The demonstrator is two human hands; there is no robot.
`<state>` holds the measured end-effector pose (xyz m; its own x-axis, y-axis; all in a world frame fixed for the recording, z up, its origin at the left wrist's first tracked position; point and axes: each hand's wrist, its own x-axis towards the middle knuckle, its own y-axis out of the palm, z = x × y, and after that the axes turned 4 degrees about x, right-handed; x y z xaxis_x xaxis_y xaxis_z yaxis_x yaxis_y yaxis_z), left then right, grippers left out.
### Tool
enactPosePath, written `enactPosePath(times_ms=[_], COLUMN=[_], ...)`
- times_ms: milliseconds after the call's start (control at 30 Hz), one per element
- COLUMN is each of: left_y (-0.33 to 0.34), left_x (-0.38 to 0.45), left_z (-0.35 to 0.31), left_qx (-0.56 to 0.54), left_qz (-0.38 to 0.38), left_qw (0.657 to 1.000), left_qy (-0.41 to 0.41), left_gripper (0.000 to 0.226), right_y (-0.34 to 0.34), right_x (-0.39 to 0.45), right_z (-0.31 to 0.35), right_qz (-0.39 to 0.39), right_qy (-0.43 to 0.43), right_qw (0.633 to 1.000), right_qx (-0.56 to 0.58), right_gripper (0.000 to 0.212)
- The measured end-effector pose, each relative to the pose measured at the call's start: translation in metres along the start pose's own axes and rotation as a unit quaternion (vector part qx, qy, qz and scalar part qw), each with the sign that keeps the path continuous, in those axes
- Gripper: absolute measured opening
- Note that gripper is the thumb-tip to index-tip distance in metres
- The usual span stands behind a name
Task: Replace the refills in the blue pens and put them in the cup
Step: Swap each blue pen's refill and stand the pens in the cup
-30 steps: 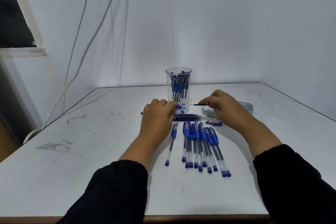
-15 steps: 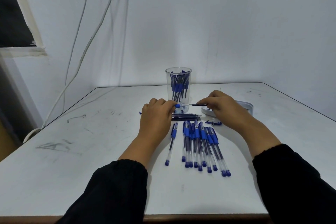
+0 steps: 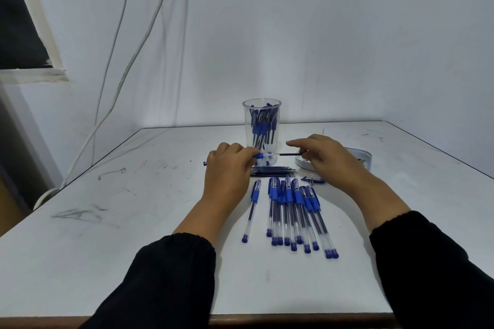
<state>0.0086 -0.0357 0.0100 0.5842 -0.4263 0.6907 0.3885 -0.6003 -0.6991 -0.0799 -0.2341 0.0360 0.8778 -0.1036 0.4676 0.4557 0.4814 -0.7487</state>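
In the head view, at the middle of the frame just in front of the clear cup (image 3: 262,125), the left hand (image 3: 227,171) pinches the blue grip end of a pen (image 3: 260,155) while the right hand (image 3: 324,156) pinches the dark refill (image 3: 290,154) by its outer end. More of the refill shows between the hands than a second ago, so it is likely sliding out. The old one looks nearly free; a row of pens (image 3: 294,211) lies lower centre, loose refills (image 3: 272,170) just behind them.

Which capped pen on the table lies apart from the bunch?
The lone pen nearest the left hand: it lies alone, bare table on both sides, while the other capped pens lie bunched and overlapping to its right.
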Motion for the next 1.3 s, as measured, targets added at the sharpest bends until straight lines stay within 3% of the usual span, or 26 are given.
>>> enactPosePath(times_ms=[300,500,633,800,1300], left_y=[0.003,0.003,0.004,0.004,0.003], left_x=[-0.003,-0.001,0.000,-0.001,-0.003], left_z=[-0.009,-0.003,0.000,-0.001,-0.009], left_qx=[-0.030,0.000,0.013,0.013,-0.015], left_qz=[-0.001,0.014,0.011,0.018,0.026], left_qw=[0.999,1.000,1.000,1.000,0.999], left_qy=[0.042,-0.004,-0.026,-0.013,0.030], left_gripper=[0.021,0.025,0.026,0.026,0.026], right_y=[0.014,0.007,-0.006,-0.003,0.004], right_x=[0.000,0.001,-0.001,0.001,0.004], right_z=[0.011,0.003,-0.014,-0.013,-0.006], right_qz=[0.007,0.008,-0.025,-0.016,0.004], right_qy=[0.021,0.037,0.069,0.054,0.050], right_qw=[0.994,0.997,0.996,0.996,0.996], right_qx=[0.106,0.062,0.051,0.073,0.079], right_gripper=[0.034,0.054,0.022,0.011,0.015])
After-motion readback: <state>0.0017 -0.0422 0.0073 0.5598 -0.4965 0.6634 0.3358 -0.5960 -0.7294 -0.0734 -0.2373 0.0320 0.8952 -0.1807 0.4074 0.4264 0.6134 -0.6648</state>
